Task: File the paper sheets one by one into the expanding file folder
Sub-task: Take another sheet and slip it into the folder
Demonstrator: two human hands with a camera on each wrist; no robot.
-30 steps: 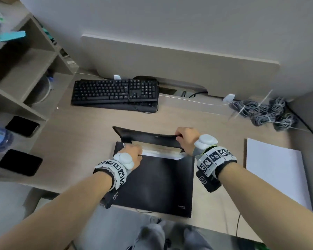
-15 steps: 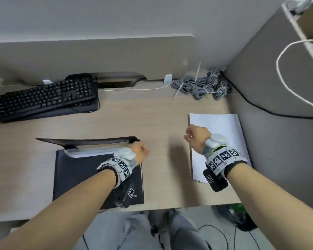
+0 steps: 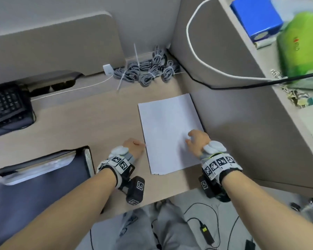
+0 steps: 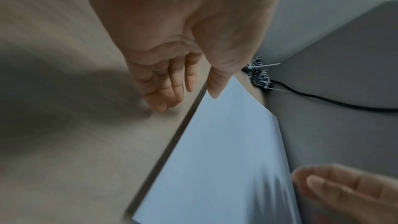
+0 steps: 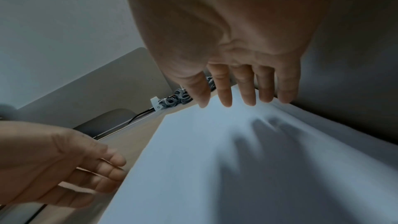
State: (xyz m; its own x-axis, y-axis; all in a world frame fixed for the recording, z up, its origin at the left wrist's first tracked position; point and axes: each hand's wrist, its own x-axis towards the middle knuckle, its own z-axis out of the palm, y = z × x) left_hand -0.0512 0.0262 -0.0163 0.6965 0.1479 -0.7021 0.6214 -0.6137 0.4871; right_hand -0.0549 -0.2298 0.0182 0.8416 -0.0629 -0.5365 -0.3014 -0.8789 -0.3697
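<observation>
The stack of white paper sheets (image 3: 167, 134) lies flat on the desk (image 3: 98, 123). Over its right half hovers the right hand (image 3: 197, 139), fingers spread and relaxed. The left hand (image 3: 134, 146) hangs at its left edge, fingers loosely extended, holding nothing. The black expanding file folder (image 3: 34, 186) lies open, well left.

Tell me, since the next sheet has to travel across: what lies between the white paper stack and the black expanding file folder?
In the head view, between the white paper stack and black expanding file folder lies bare beige desktop, crossed only by the left hand.
</observation>
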